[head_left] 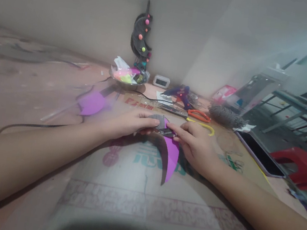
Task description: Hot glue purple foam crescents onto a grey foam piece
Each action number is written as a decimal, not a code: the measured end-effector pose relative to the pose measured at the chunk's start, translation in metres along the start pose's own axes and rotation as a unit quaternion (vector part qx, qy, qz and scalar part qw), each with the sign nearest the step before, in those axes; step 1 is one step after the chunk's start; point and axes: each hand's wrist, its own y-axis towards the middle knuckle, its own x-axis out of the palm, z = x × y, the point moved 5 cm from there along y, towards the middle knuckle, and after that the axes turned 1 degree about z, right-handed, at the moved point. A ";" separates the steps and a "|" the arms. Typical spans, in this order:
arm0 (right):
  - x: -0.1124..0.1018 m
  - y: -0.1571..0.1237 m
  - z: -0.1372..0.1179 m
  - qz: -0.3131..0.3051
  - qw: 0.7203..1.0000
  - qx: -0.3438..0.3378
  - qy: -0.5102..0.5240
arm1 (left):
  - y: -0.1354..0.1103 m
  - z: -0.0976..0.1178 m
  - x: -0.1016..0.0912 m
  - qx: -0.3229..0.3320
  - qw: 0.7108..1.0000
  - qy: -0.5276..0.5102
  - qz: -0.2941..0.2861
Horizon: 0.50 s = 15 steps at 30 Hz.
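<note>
A purple crescent-shaped piece, partly covered at its upper end with dark grey yarn, is held above the cardboard. My left hand pinches the grey wrapped end between thumb and fingers. From the other side, the fingers of my right hand are closed at the edge of the same piece, by dark strands. Whether they grip the piece itself or the yarn is hard to make out. The purple tail hangs toward me between the two hands.
Beyond my hands lie orange-handled scissors, a yellow handle, a glue gun and a grey yarn bundle. A bowl and small clock stand near the wall. A second purple piece is left; a phone, right.
</note>
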 end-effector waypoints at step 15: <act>0.000 0.001 0.001 -0.001 0.999 0.007 0.038 | -0.001 0.004 0.001 0.014 1.000 -0.002 -0.014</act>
